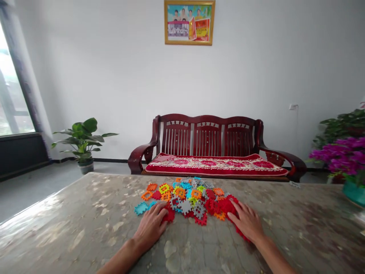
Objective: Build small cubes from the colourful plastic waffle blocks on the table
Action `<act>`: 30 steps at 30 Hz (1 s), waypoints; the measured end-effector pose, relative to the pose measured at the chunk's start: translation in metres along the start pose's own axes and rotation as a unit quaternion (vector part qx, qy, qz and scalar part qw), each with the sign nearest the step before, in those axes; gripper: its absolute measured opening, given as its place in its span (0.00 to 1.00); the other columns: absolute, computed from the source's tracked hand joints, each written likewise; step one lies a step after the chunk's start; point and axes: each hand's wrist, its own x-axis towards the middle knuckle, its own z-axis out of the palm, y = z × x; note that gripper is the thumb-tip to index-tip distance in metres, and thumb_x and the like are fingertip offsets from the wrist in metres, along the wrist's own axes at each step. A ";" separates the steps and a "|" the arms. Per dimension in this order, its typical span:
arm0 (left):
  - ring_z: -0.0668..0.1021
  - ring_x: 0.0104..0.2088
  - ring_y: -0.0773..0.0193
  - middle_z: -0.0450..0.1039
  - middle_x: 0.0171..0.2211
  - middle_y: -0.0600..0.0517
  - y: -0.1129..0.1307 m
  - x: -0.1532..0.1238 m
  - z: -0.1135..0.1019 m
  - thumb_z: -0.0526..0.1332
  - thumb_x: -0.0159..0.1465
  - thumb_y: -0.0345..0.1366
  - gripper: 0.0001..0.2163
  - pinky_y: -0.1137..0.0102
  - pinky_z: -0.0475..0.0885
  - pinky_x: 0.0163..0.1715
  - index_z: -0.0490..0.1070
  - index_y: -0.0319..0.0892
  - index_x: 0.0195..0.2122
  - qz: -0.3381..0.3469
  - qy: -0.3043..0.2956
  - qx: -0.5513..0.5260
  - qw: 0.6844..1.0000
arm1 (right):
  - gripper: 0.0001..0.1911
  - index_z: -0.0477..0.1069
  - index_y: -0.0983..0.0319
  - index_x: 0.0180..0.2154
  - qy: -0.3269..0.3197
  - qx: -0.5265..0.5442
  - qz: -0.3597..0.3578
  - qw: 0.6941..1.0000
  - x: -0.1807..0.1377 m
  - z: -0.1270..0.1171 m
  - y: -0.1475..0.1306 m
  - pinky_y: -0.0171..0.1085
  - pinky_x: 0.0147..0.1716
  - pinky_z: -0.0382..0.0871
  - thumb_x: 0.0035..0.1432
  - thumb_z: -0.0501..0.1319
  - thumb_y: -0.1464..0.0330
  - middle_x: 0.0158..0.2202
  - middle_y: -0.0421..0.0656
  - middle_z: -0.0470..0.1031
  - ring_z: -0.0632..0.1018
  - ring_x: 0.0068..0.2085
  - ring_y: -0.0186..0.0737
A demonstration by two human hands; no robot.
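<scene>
A pile of plastic interlocking tiles with notched edges (186, 206) lies in front of me on the table, in red, orange, grey, blue and yellow-green. At its left edge, my left hand (154, 220) is closed with thumb and fingers about a red tile (170, 215), part of which is hidden by the hand. My right hand (247, 221) rests at the right side with fingers spread, touching a group of red tiles (228, 205). More red tiles (242, 233) show beneath its palm. A light blue tile (141, 208) is just left of my left hand.
The table (85, 228) has a patterned grey-brown cover. One grey tile (294, 184) lies apart near the far right edge. Purple flowers in a teal pot (353, 192) stand at the right. Behind the table are a dark red wooden bench (207, 139) and a potted plant (85, 166).
</scene>
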 end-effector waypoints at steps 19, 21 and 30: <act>0.75 0.41 0.61 0.74 0.38 0.52 -0.029 0.007 -0.002 0.53 0.61 0.30 0.07 0.67 0.72 0.44 0.69 0.47 0.35 -0.050 0.156 -0.035 0.986 | 0.06 0.69 0.57 0.34 0.092 0.036 -0.081 0.992 -0.022 -0.009 -0.019 0.38 0.40 0.63 0.61 0.57 0.62 0.36 0.43 0.73 0.74 0.40 0.44; 0.75 0.42 0.61 0.73 0.38 0.52 -0.034 0.007 -0.005 0.53 0.61 0.31 0.07 0.67 0.71 0.44 0.69 0.47 0.34 -0.074 0.164 -0.028 0.983 | 0.06 0.69 0.57 0.34 0.074 0.059 -0.091 0.991 -0.024 -0.012 -0.031 0.38 0.40 0.63 0.61 0.56 0.63 0.36 0.43 0.73 0.74 0.40 0.43; 0.75 0.42 0.60 0.74 0.37 0.52 -0.046 0.010 -0.027 0.53 0.60 0.33 0.07 0.67 0.70 0.44 0.70 0.47 0.34 -0.114 0.154 -0.022 0.981 | 0.03 0.70 0.57 0.33 0.021 0.158 -0.136 0.978 -0.026 -0.046 -0.117 0.39 0.44 0.64 0.59 0.59 0.67 0.39 0.44 0.73 0.73 0.45 0.45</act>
